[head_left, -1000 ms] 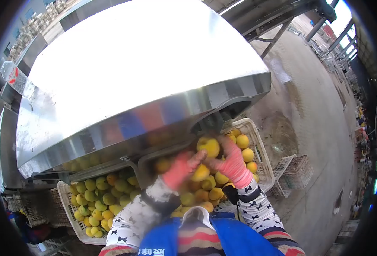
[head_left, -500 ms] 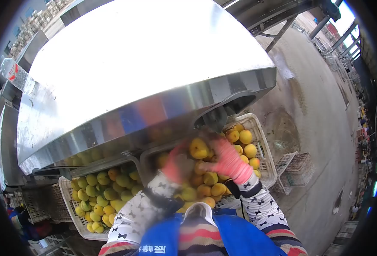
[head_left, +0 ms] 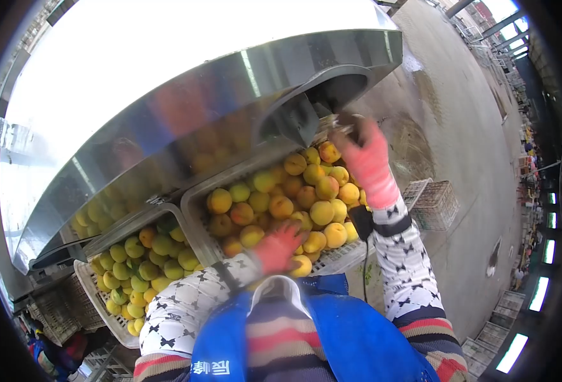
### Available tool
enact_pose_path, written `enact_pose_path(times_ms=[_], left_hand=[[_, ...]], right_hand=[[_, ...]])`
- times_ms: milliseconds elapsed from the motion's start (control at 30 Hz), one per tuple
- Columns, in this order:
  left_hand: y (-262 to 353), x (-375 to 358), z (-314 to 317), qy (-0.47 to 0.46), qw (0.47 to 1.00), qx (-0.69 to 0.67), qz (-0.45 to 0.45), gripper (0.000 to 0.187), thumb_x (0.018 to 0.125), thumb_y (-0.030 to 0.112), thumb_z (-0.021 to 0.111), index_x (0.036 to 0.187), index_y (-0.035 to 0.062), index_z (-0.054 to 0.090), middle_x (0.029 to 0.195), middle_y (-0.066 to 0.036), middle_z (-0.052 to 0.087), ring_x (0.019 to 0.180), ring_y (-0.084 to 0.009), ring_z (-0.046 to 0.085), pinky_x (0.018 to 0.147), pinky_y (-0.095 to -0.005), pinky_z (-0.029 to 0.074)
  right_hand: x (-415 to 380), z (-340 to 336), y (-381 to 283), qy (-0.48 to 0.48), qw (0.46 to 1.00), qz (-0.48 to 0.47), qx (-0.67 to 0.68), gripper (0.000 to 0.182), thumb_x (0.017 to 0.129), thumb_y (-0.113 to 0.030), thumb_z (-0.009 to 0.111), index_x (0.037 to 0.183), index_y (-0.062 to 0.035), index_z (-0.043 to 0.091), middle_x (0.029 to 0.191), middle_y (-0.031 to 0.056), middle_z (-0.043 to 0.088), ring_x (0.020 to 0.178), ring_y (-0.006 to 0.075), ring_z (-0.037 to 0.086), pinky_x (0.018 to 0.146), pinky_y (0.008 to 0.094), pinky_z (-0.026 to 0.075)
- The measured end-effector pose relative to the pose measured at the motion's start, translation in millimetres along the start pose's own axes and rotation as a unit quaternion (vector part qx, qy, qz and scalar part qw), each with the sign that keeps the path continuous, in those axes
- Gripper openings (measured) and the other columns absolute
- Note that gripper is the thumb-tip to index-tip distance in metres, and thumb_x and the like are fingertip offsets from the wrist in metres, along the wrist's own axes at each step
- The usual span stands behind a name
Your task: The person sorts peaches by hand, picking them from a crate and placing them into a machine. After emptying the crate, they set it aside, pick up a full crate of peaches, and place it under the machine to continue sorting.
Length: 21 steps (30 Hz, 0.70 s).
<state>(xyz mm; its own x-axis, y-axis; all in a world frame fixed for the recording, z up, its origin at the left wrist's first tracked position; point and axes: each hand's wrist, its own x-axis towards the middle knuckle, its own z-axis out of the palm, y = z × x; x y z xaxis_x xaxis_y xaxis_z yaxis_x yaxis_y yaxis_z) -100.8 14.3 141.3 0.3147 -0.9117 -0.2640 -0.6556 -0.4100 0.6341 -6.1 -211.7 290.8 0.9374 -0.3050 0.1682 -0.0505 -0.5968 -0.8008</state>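
A pale plastic crate [head_left: 199, 230] full of yellow peaches [head_left: 281, 206], some blushed red, stands in front of me, partly under the metal table's edge. My left hand [head_left: 280, 247], in a pink glove, lies over the peaches by the near side, fingers apart and slightly blurred. At the far right corner, my right hand [head_left: 371, 162] has its fingers curled around the crate's rim; part of that grip is hidden. A small black device [head_left: 361, 221] with a cable hangs by my right wrist.
A second crate [head_left: 84, 275] of greener peaches [head_left: 142, 261] stands to the left. The shiny metal table [head_left: 185, 57] overhangs both crates. On the concrete floor at right is a wire-like crate [head_left: 435, 205]. Another person [head_left: 49, 356] is at lower left.
Both hands have come away from the peach they were around. My right hand has moved up to the far right corner; my left has dropped toward the near side. The view has shifted.
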Motion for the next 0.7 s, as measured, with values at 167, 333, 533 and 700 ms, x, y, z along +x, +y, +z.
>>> enact_pose_path(times_ms=[167,333,533,700], left_hand=[[5.6,2.6,1.1,-0.034,0.991,-0.096,-0.089,0.079,0.081,0.048,0.068,0.146,0.0130,0.039,0.153,-0.026,0.025,0.138,-0.0456,0.032,0.112,-0.0476,0.035],[-24.5,14.8,-8.6,0.141,0.983,-0.056,-0.104,0.072,0.080,0.046,0.069,0.141,0.0147,0.047,0.153,-0.023,0.027,0.138,-0.0425,0.033,0.112,-0.0476,0.034],[-22.1,49.2,-48.8,-0.073,0.985,0.107,-0.112,0.079,0.068,0.049,0.078,0.137,0.0193,0.052,0.148,-0.021,0.037,0.137,-0.0394,0.035,0.112,-0.0494,0.031],[-42.3,78.0,-36.1,-0.091,0.992,0.049,-0.068,0.089,0.064,0.060,0.077,0.139,0.0171,0.052,0.145,-0.021,0.041,0.138,-0.0390,0.035,0.112,-0.0460,0.034]], right_hand=[[-93.6,-0.7,67.6,-0.366,0.876,0.047,-0.310,0.066,0.078,-0.032,0.073,0.136,-0.0092,0.052,0.115,0.0211,0.061,0.101,0.0336,0.063,0.084,0.0424,0.053],[-135.4,35.3,89.5,-0.295,0.906,0.132,-0.273,0.073,0.076,-0.026,0.076,0.140,-0.0081,0.047,0.119,0.0224,0.059,0.111,0.0345,0.060,0.093,0.0397,0.050],[-136.2,1.4,99.1,-0.207,0.888,0.252,0.323,0.085,0.074,-0.021,0.079,0.147,-0.0043,0.039,0.128,0.0185,0.058,0.112,0.0312,0.062,0.087,0.0382,0.056],[-96.7,-13.7,52.7,-0.211,0.671,0.241,0.669,0.075,0.082,-0.017,0.072,0.147,-0.0023,0.037,0.127,0.0132,0.059,0.111,0.0271,0.062,0.082,0.0369,0.057]])
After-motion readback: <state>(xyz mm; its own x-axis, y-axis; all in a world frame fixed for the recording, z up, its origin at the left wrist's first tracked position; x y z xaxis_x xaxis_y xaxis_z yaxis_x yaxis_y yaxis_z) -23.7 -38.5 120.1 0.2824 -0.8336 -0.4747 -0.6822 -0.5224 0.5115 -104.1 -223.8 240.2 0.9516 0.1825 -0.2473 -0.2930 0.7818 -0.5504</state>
